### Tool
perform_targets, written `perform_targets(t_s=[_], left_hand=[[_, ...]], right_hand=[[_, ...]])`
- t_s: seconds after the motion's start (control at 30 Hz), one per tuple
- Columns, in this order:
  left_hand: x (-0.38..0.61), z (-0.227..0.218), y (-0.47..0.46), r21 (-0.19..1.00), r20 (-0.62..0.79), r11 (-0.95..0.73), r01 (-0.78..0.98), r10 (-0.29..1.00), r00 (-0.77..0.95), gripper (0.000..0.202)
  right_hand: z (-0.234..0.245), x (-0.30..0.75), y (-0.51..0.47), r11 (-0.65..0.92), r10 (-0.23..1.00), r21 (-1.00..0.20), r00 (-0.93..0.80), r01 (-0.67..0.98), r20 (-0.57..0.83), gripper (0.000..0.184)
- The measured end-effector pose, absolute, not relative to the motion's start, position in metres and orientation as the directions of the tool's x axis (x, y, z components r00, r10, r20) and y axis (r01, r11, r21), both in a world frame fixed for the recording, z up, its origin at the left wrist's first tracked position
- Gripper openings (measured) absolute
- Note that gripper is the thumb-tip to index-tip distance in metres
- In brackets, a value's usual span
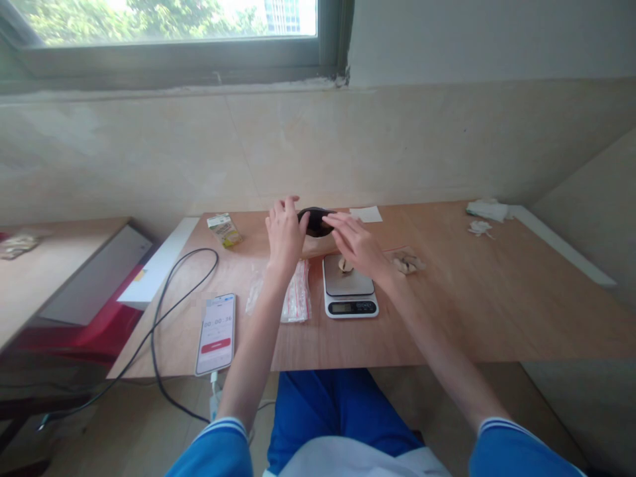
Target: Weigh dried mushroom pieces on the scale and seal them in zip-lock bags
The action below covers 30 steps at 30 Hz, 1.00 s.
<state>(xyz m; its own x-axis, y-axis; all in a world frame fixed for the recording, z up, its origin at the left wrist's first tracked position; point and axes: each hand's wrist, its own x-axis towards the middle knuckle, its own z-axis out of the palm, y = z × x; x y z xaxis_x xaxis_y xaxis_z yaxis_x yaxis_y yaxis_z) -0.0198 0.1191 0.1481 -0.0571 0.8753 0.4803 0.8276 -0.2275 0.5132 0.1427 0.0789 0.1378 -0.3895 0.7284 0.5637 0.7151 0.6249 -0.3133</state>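
A pouch (318,248), tan outside and dark inside, stands at the back of the table with its mouth open. At its left rim is my left hand (285,235), the thumb against the edge and the other fingers raised beside it. My right hand (360,245) reaches over from the right with stretched fingers, their tips at the mouth. What lies deep in the pouch is hidden. Just below sits a white kitchen scale (350,286) with a few small pale dried pieces (344,265) on its plate. The digits on its display are too faint to read.
Clear zip bags (297,295) lie left of the scale. A phone (216,334) shows a running timer; a black cable (154,324) loops nearby. A small box (224,230) stands back left. Bagged pale pieces (407,263) lie right, a white packet (488,210) far right, white paper (366,214) behind.
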Motion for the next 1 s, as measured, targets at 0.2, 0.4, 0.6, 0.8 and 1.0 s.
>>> perform_targets(t_s=[0.2,0.4,0.6,0.8,1.0], left_hand=[[-0.035,0.145,0.093,0.542,0.419,-0.219,0.812,0.908,-0.035,0.022],[-0.03,0.139,0.079,0.526,0.445,-0.167,0.834,0.89,-0.102,0.027],[-0.023,0.131,0.07,0.561,0.441,-0.162,0.812,0.888,-0.128,0.027],[-0.02,0.126,0.07,0.612,0.432,-0.155,0.776,0.887,-0.164,0.027],[-0.017,0.126,0.071,0.634,0.414,-0.143,0.76,0.893,-0.178,0.029]], right_hand=[[0.139,0.132,0.073,0.516,0.811,-0.113,-0.443,0.849,0.382,0.038],[0.169,0.107,0.068,0.334,0.929,0.002,-0.33,0.943,0.169,0.026],[0.161,0.089,0.086,0.288,0.944,-0.115,-0.302,0.951,-0.134,0.037],[0.148,0.081,0.093,0.279,0.956,-0.021,-0.28,0.96,-0.088,0.039],[0.14,0.082,0.085,0.251,0.967,0.031,-0.25,0.967,-0.049,0.041]])
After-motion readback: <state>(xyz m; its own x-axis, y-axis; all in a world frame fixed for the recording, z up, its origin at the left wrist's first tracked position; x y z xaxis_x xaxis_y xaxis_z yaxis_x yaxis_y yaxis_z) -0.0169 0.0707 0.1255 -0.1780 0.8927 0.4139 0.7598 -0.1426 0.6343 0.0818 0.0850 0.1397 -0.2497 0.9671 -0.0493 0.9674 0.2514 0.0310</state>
